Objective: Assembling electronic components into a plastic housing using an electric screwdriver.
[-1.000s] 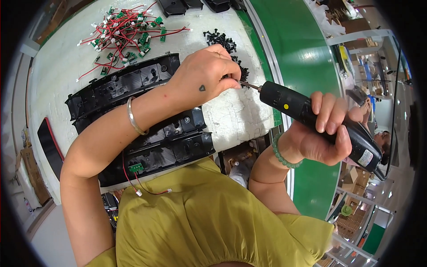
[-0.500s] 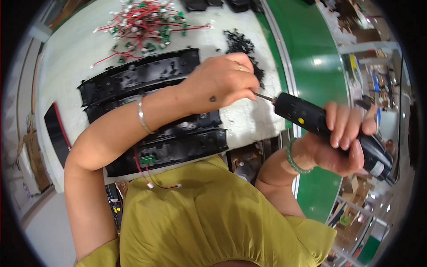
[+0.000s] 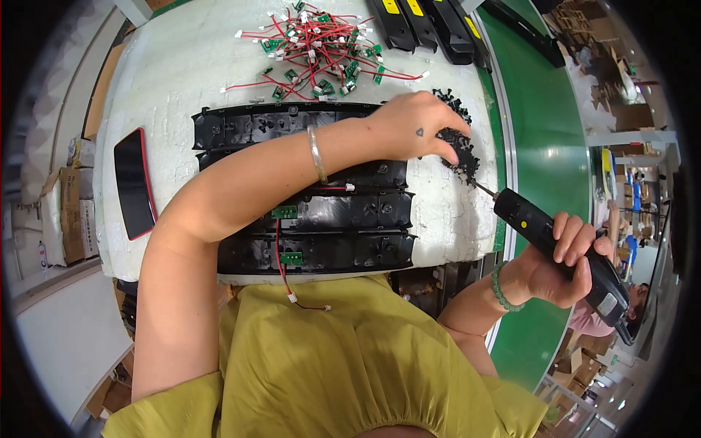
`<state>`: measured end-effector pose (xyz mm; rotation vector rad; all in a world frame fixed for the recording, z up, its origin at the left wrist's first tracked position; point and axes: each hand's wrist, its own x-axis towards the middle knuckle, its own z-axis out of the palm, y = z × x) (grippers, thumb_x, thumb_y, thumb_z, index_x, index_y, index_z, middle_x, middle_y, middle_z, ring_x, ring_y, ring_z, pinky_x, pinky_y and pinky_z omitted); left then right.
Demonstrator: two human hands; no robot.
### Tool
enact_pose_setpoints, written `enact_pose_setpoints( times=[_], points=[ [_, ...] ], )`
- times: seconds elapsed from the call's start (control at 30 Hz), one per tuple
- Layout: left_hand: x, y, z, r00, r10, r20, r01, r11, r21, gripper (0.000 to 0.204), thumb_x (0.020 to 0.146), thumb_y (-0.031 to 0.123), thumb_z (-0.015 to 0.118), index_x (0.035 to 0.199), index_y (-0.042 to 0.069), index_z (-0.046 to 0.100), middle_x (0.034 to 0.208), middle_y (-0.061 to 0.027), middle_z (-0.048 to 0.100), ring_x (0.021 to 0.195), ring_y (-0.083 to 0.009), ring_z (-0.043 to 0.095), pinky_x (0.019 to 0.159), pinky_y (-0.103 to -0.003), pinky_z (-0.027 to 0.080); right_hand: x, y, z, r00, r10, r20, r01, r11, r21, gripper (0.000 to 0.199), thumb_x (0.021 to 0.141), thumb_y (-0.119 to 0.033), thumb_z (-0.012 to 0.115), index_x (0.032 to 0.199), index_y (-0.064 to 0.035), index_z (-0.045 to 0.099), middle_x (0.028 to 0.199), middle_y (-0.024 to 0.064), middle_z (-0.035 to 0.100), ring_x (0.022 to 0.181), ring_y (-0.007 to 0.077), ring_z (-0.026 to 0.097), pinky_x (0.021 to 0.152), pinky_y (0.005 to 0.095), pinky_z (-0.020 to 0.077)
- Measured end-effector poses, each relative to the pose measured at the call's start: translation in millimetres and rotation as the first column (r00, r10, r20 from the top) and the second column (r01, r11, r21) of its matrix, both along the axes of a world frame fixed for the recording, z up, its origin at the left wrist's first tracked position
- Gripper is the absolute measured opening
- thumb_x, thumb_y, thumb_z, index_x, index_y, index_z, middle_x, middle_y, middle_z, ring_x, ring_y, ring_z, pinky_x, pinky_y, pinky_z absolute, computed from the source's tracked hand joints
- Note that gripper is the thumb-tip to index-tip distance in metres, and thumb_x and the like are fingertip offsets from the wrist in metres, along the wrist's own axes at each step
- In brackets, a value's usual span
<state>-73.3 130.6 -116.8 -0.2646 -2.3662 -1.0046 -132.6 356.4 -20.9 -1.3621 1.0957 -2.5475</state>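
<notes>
My right hand [image 3: 558,270] is wrapped round a black corded electric screwdriver [image 3: 537,225], whose thin bit points up and left toward a heap of small black screws [image 3: 461,162]. Over that heap is my left hand [image 3: 420,128], thumb and fingers apart at the screws; whether a screw lies between them I cannot make out. Beneath my left forearm, long black plastic housings [image 3: 328,252] lie in rows. Two of them carry small green circuit boards [image 3: 292,258], and a red wire with white connectors [image 3: 293,298] hangs over the near edge.
Behind the housings is a tangled pile of red-wired green boards [image 3: 318,55]. Several black casings with yellow labels [image 3: 445,29] lie at the far right. A black red-edged panel [image 3: 133,184] rests on the left of the white work surface [image 3: 171,87]. A green bench [image 3: 544,131] runs alongside.
My left hand has left the screwdriver's tip for the screw heap, and its fingers have spread. The screwdriver stays in my right hand. The view has shifted, showing more of the far casings.
</notes>
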Motion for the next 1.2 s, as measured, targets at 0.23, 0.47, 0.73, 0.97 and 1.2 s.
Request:
enact_pose_setpoints(
  times=[0.23, 0.47, 0.73, 0.97, 1.2],
  points=[
    [30.0, -62.1, 25.4, 0.874, 0.483, 0.050, -0.358, 0.710, -0.607, 0.012, 0.072, 0.014, 0.061, 0.081, 0.006, 0.064, 0.077, -0.0094, 0.062, 0.085, -0.0278, 0.060, 0.069, -0.039, 0.051, -5.3, 11.9, -2.3, 1.000, -0.019, -0.002, 0.019, 1.000, 0.018, 0.028, 0.074, -0.011, 0.049, 0.101, -0.0044, 0.050, 0.060, -0.0004, 0.039, 0.052, 0.0095, 0.038, 0.058, 0.0272, 0.0319],
    [34.8, -115.7, 19.4, 0.922, 0.278, 0.269, -0.044, 0.766, -0.641, 0.026, 0.073, 0.002, 0.057, 0.095, 0.009, 0.069, 0.093, -0.0072, 0.064, 0.091, -0.0255, 0.062, 0.079, -0.036, 0.052, -0.6, 0.2, -1.8, 1.000, 0.006, 0.006, -0.006, 1.000, 0.025, 0.029, 0.074, -0.011, 0.049, 0.102, -0.0046, 0.049, 0.059, -0.0002, 0.039, 0.051, 0.0093, 0.037, 0.058, 0.0273, 0.0324],
    [31.4, -141.3, 47.1, 0.974, 0.186, 0.131, -0.077, 0.813, -0.577, 0.008, 0.072, 0.003, 0.059, 0.079, 0.002, 0.064, 0.079, -0.0113, 0.063, 0.079, -0.0310, 0.061, 0.071, -0.039, 0.049, 2.3, 6.4, 2.0, 1.000, -0.019, -0.012, 0.020, 0.999, 0.040, 0.028, 0.074, -0.011, 0.050, 0.101, -0.0050, 0.048, 0.060, -0.0003, 0.039, 0.050, 0.0092, 0.037, 0.058, 0.0271, 0.0336],
    [43.9, -149.1, 74.1, 0.945, 0.327, -0.002, -0.325, 0.941, -0.094, 0.020, 0.073, 0.011, 0.066, 0.092, 0.004, 0.067, 0.089, -0.0084, 0.068, 0.072, -0.0174, 0.064, 0.070, -0.030, 0.052, 6.4, -2.7, 3.5, 0.999, -0.039, -0.011, 0.040, 0.999, 0.027, 0.027, 0.074, -0.011, 0.050, 0.101, -0.0048, 0.047, 0.060, 0.0002, 0.039, 0.049, 0.0093, 0.036, 0.058, 0.0274, 0.0340],
    [55.8, -162.4, 87.8, 0.864, 0.279, -0.419, -0.479, 0.712, -0.514, 0.016, 0.075, 0.013, 0.066, 0.091, 0.009, 0.066, 0.086, -0.0043, 0.065, 0.073, -0.0235, 0.061, 0.064, -0.033, 0.051, 12.5, -11.6, 5.8, 0.998, -0.057, 0.011, 0.056, 0.998, 0.039, 0.027, 0.074, -0.011, 0.051, 0.100, -0.0049, 0.047, 0.059, 0.0008, 0.039, 0.049, 0.0094, 0.036, 0.057, 0.0269, 0.0341]
  ],
)
